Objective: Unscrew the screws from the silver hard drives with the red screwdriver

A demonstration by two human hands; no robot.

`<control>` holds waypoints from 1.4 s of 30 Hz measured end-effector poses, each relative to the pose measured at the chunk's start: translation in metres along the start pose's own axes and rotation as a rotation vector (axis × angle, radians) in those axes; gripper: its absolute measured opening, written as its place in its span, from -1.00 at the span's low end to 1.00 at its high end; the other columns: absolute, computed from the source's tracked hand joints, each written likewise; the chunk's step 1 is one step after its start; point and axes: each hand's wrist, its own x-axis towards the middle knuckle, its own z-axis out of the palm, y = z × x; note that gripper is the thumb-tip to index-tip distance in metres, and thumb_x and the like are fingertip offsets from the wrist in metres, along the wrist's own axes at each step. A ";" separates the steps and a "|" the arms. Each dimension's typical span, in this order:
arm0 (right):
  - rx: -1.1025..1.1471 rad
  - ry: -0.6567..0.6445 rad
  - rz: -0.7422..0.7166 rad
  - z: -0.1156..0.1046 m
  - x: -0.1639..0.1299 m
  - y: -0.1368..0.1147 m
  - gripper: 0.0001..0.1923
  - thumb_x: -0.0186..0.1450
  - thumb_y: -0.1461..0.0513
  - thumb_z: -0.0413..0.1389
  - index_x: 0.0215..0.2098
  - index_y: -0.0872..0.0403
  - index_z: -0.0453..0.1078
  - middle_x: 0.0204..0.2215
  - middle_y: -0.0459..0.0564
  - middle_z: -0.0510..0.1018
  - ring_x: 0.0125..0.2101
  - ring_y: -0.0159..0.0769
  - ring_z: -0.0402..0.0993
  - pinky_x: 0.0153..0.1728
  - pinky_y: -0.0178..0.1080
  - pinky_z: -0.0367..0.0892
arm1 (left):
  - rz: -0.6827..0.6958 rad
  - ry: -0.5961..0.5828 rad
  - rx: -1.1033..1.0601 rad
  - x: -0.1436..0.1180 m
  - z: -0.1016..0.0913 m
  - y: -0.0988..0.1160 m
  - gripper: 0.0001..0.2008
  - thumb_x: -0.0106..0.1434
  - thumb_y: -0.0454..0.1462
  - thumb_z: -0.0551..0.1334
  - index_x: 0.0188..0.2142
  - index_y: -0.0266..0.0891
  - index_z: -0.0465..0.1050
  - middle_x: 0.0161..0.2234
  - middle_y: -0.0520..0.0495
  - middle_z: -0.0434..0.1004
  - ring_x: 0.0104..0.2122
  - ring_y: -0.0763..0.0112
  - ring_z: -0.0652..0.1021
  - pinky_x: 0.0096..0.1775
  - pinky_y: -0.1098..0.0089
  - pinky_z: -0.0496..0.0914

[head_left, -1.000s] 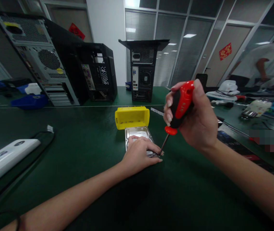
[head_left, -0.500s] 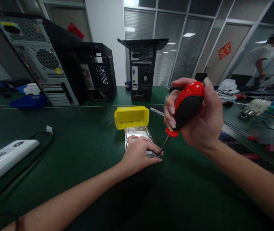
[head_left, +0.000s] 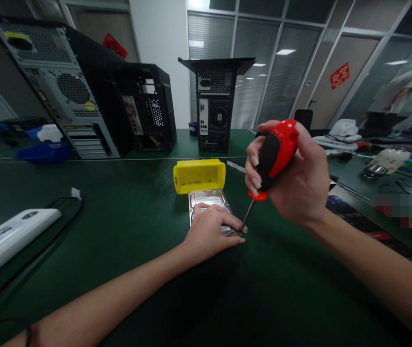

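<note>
Head view — right hand (head_left: 293,176) wrapped round red-black screwdriver (head_left: 278,152), tip down at 8 o'clock by hard drive's (head_left: 211,194) near corner. Left hand (head_left: 208,229) on drive, pinching or just pressing — can't tell. Yellow bin (head_left: 199,186) at 12. Looks like screw-turning; next turn wants tip seated, drive pinned.

left hand (head_left: 208,230) — low, palm down, angled rightward | right hand (head_left: 293,173) — held higher, curled in a grip

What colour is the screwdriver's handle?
The screwdriver's handle is red and black, seen best in the head view.
</note>
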 end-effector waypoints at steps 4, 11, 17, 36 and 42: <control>0.014 0.009 0.040 0.001 0.000 0.001 -0.72 0.24 -0.02 0.04 -0.24 -0.01 0.30 -0.45 -0.13 0.31 -0.60 -0.45 0.27 -0.68 -0.34 0.22 | 0.005 0.000 -0.009 0.000 0.000 0.000 -0.84 0.08 -0.19 0.37 -0.29 -0.03 0.58 -0.19 0.09 0.63 -0.10 0.19 0.49 0.04 0.05 0.04; -0.056 0.053 0.008 0.004 0.000 -0.002 -0.69 0.13 0.16 0.23 -0.36 -0.03 0.13 -0.53 -0.25 0.34 -0.71 -0.54 0.18 -0.72 -0.40 0.14 | 0.008 0.016 -0.020 0.000 0.000 0.000 -0.85 0.07 -0.20 0.38 -0.30 -0.03 0.58 -0.21 0.10 0.63 -0.12 0.18 0.50 0.04 0.04 0.04; -0.014 0.027 0.006 0.006 -0.002 -0.005 -0.71 0.21 -0.04 0.03 -0.17 -0.13 0.20 -0.53 -0.17 0.32 -0.68 -0.42 0.22 -0.71 -0.32 0.15 | 0.009 0.005 -0.032 0.000 -0.001 0.000 -0.86 0.08 -0.20 0.38 -0.31 -0.03 0.58 -0.19 0.11 0.63 -0.10 0.17 0.49 0.04 0.05 0.02; -0.093 0.033 -0.093 0.008 -0.008 0.004 -0.70 0.31 0.06 -0.04 0.00 -0.15 0.13 -0.48 -0.17 0.32 -0.62 -0.44 0.31 -0.65 -0.34 0.22 | 0.009 0.028 -0.032 -0.001 0.000 0.000 -0.89 0.09 -0.19 0.36 -0.33 -0.02 0.58 -0.22 0.14 0.63 -0.13 0.20 0.50 0.02 0.07 0.01; -0.191 0.065 -0.152 0.005 -0.008 0.010 -0.70 0.24 0.18 0.13 -0.15 -0.12 0.10 -0.34 -0.16 0.34 -0.60 -0.48 0.34 -0.68 -0.37 0.27 | 0.039 0.055 -0.038 -0.002 0.001 -0.001 -0.92 0.12 -0.16 0.34 -0.35 -0.02 0.58 -0.25 0.15 0.64 -0.15 0.23 0.51 0.00 0.10 0.00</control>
